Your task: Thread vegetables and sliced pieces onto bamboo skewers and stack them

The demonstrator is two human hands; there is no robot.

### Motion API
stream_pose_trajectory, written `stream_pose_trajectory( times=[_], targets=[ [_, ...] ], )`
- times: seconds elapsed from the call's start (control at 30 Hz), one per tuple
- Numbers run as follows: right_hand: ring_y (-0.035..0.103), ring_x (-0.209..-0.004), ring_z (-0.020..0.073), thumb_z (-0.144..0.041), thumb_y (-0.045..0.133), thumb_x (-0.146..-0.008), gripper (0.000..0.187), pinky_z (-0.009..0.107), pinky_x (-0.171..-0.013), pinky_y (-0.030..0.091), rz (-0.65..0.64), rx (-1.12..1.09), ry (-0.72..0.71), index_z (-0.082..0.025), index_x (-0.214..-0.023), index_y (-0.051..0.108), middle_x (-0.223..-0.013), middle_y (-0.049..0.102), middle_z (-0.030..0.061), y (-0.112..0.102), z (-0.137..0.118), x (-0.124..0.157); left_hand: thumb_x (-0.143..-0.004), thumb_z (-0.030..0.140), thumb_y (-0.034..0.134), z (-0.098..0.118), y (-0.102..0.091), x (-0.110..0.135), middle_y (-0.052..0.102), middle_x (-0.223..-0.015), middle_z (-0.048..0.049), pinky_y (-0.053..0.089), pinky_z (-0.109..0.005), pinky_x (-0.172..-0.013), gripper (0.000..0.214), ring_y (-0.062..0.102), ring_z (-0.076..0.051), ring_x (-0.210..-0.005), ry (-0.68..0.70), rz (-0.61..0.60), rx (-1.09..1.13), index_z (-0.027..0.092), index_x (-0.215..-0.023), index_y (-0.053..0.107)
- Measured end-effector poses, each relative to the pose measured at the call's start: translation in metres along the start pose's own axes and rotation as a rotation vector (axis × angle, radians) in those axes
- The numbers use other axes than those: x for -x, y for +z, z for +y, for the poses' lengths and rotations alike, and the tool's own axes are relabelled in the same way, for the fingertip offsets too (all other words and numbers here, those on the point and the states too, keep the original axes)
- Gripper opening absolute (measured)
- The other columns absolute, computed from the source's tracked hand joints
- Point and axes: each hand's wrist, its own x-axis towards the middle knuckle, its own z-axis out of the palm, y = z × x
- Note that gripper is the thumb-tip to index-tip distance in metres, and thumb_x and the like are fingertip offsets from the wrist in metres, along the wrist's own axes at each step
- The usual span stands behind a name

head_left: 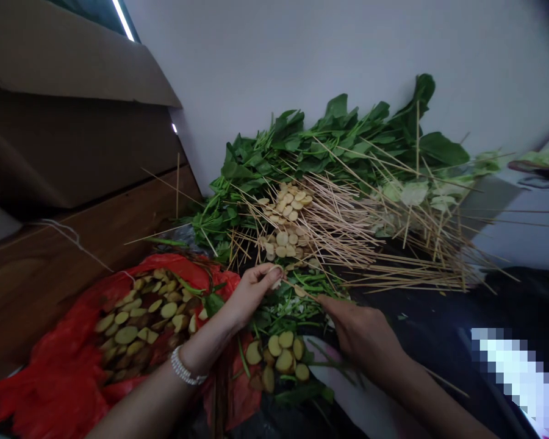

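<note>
My left hand (251,294) pinches a small pale slice (277,275), which looks like potato, between thumb and fingertips. My right hand (359,332) comes in from the lower right, its fingers closed on the end of a thin bamboo skewer (304,292) that reaches toward the left hand. Loose bamboo skewers (338,225) lie heaped over leafy green stems (343,143), with more pale slices (286,213) on top. Further slices (139,323) fill a red plastic bag (59,360) at lower left. Another cluster of slices (277,356) sits just below my hands.
A white wall (302,55) rises behind the greens. A wooden surface (105,231) and a brown cardboard box (73,116) stand to the left. Dark plastic (421,323) covers the right side, and a blurred bright patch (516,378) fills the lower right corner.
</note>
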Motion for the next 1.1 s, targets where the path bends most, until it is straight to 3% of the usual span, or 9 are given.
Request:
stream_pose_trajectory(
  times=[0.17, 0.3, 0.47, 0.63, 0.83, 1.1],
  targets=[
    [0.071, -0.081, 0.0191, -0.007, 0.038, -0.086, 0.043, 0.026, -0.067, 0.05, -0.031, 0.041, 0.005, -0.025, -0.12, 0.059, -0.092, 0.074, 0.0028, -0.014, 0.004, 0.002, -0.076, 0.045, 0.071, -0.005, 0.002, -0.003, 0.047, -0.058, 0.0036, 0.029, -0.018, -0.051, 0.033, 0.035, -0.007, -0.054, -0.041, 0.076, 0.222, 0.013, -0.071, 0.067],
    [0.07, -0.071, 0.0187, -0.01, 0.037, -0.088, 0.039, 0.026, -0.061, 0.049, 0.017, 0.09, 0.066, -0.025, -0.114, 0.062, -0.082, 0.074, 0.0021, -0.019, 0.016, 0.003, -0.066, 0.039, 0.081, 0.002, -0.008, -0.009, 0.054, -0.063, 0.0028, 0.036, -0.014, -0.048, 0.031, 0.043, -0.004, -0.053, -0.065, 0.239, 0.482, 0.012, -0.071, 0.068],
    [0.071, -0.075, 0.0174, -0.012, 0.037, -0.087, 0.041, 0.025, -0.065, 0.051, 0.037, 0.009, 0.004, -0.025, -0.118, 0.061, -0.092, 0.075, 0.0029, -0.013, 0.013, 0.004, -0.073, 0.027, 0.078, 0.004, -0.008, -0.007, 0.064, -0.07, -0.0023, 0.049, -0.015, -0.056, 0.023, 0.056, -0.006, -0.058, -0.165, 0.122, 0.607, 0.011, -0.087, 0.07],
    [0.071, -0.081, 0.0169, -0.01, 0.037, -0.085, 0.042, 0.025, -0.074, 0.052, 0.055, -0.016, 0.018, -0.024, -0.116, 0.063, -0.1, 0.074, 0.0044, -0.005, -0.001, 0.005, -0.083, 0.015, 0.067, -0.001, -0.008, -0.007, 0.07, -0.082, -0.0057, 0.054, -0.017, -0.056, 0.004, 0.064, -0.009, -0.064, -0.283, 0.187, 0.782, 0.013, -0.085, 0.068],
    [0.07, -0.083, 0.0159, -0.007, 0.038, -0.085, 0.044, 0.023, -0.074, 0.051, 0.061, -0.033, 0.053, -0.024, -0.118, 0.063, -0.096, 0.075, 0.0043, -0.001, -0.009, 0.005, -0.085, 0.007, 0.061, 0.005, -0.001, 0.0, 0.07, -0.083, -0.0045, 0.057, -0.016, -0.065, 0.01, 0.067, -0.01, -0.072, -0.369, 0.276, 0.865, 0.013, -0.084, 0.069],
    [0.071, -0.082, 0.0172, -0.007, 0.038, -0.085, 0.044, 0.024, -0.069, 0.051, 0.045, 0.0, 0.075, -0.024, -0.119, 0.061, -0.099, 0.074, 0.0047, 0.002, -0.008, 0.005, -0.084, 0.004, 0.062, 0.0, -0.002, 0.001, 0.069, -0.084, -0.0039, 0.057, -0.018, -0.064, 0.011, 0.066, -0.009, -0.071, -0.376, 0.277, 0.882, 0.012, -0.087, 0.07]
  ],
)
